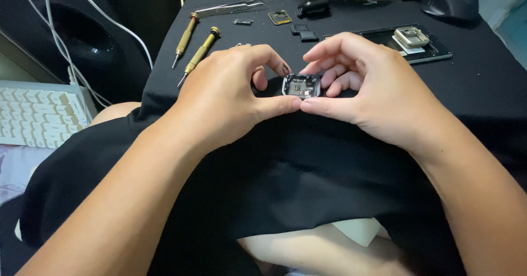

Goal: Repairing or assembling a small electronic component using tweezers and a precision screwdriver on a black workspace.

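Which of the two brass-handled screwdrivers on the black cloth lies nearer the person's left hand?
The right-hand screwdriver of the pair: its tip ends just beside the left hand. The other screwdriver lies parallel, farther left and farther up the black cloth.

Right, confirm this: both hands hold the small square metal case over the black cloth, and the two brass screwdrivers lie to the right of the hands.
One thing is wrong: the screwdrivers lie to the left of the hands, not the right. The head view shows it. The rest stands: the left hand and right hand both hold the small square metal case over the black cloth.
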